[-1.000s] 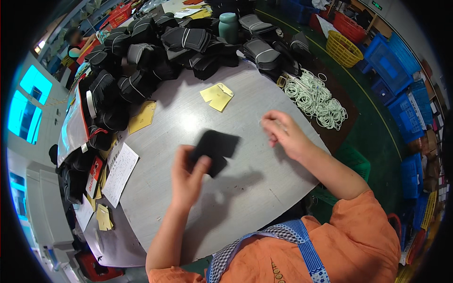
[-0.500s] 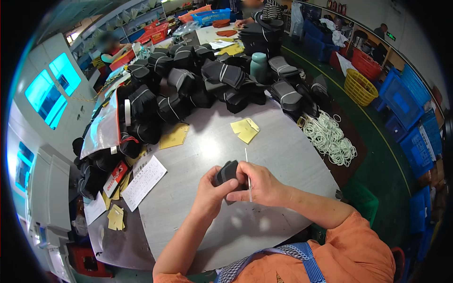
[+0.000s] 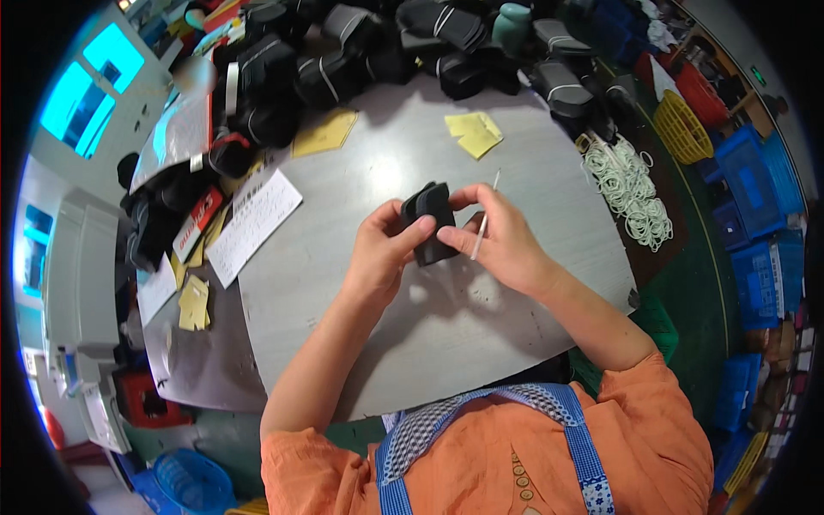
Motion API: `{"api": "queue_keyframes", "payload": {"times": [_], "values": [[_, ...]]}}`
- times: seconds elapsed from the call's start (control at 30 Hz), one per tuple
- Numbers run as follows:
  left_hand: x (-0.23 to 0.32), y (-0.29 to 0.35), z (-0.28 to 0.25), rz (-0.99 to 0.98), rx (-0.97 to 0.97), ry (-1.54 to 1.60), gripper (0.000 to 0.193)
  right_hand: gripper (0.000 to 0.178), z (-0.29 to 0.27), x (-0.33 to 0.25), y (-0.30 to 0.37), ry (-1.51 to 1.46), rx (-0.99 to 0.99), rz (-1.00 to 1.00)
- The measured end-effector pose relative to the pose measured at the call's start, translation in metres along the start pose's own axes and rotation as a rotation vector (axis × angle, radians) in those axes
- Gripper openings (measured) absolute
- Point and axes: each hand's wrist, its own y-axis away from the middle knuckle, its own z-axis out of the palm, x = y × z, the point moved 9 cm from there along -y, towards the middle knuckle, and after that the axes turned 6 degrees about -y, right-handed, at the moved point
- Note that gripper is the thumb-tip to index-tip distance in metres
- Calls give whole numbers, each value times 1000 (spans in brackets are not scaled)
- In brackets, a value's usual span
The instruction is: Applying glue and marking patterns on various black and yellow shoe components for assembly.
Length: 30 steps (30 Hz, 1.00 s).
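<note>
My left hand [image 3: 379, 249] is closed round a small stack of black, cut fabric-like pieces [image 3: 436, 225], its thumb pressed on the near face. The stack is held above the grey table [image 3: 343, 343]. My right hand [image 3: 508, 245] grips a thin white pen-like stick [image 3: 482, 230], which slants up between its fingers. The right thumb and fingertips reach the right edge of the stack. Beyond my hands lies a yellow pattern piece [image 3: 475, 134] with notched edges.
Bundles of dark pieces [image 3: 330, 77] tied with pale bands line the table's far side. A green jar [image 3: 511, 27] stands among them. To the right hangs a heap of pale green loops [image 3: 631, 193]. Written paper sheets [image 3: 255, 225] lie at the left, with another yellow piece [image 3: 324, 133].
The view has tipped downward, showing more of my apron. The stick, nearly upright before, now leans to the right. My right fingers have drawn back to the stack's edge.
</note>
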Motion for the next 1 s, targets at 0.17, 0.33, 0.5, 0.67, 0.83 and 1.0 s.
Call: {"api": "queue_keyframes", "payload": {"times": [0.17,0.33,0.5,0.67,0.83,1.0], "values": [[-15,2,-2,-40,31,6,24,39,4,-10,4,158,-91,-26],[-18,8,1,-79,2,-16,23,21,1,-2,9,53,-126,61],[-8,14,8,29,-3,-167,18,26,5,-2,14,152,-155,104],[0,14,11,36,-14,-284,17,31,7,-11,15,142,-212,-36],[-2,11,13,34,-22,-348,17,32,8,-4,14,232,-225,86],[-2,11,13,56,-14,-413,13,31,10,-1,13,254,-196,71]]}}
